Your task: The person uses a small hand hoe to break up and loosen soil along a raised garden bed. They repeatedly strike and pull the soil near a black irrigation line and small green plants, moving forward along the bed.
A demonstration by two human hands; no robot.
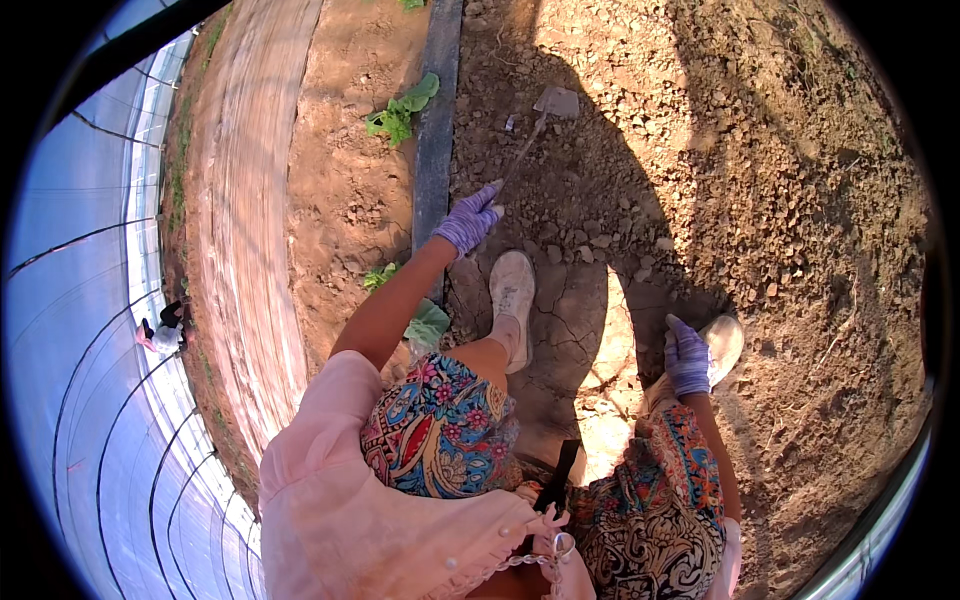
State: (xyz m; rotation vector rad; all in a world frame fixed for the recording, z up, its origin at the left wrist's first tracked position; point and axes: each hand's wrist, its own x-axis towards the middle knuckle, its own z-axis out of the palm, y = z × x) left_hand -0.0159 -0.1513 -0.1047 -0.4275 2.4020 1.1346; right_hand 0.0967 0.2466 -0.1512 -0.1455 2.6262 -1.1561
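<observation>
My left hand (472, 220), in a purple-and-white knit glove, grips the end of a thin-handled hand tool. Its shaft (525, 150) runs forward over the soil to a flat, squarish metal blade (558, 102), which lies at the ground; its exact kind is unclear. My right hand (686, 356), gloved alike, hangs beside my right shoe (724, 345) with its fingers bent close together. Its palm is hidden, so whether it holds anything does not show. Leafy green plants (397, 116) grow at the edge of a dark strip (433, 150) left of my left hand.
Loose, clumpy soil (780, 225) spreads to the right. A small whitish scrap (510, 123) lies near the blade. My left shoe (513, 300) stands on cracked earth. A long pale strip (251, 165) runs along the left, before greenhouse film (82, 202). Another person (163, 335) is far off.
</observation>
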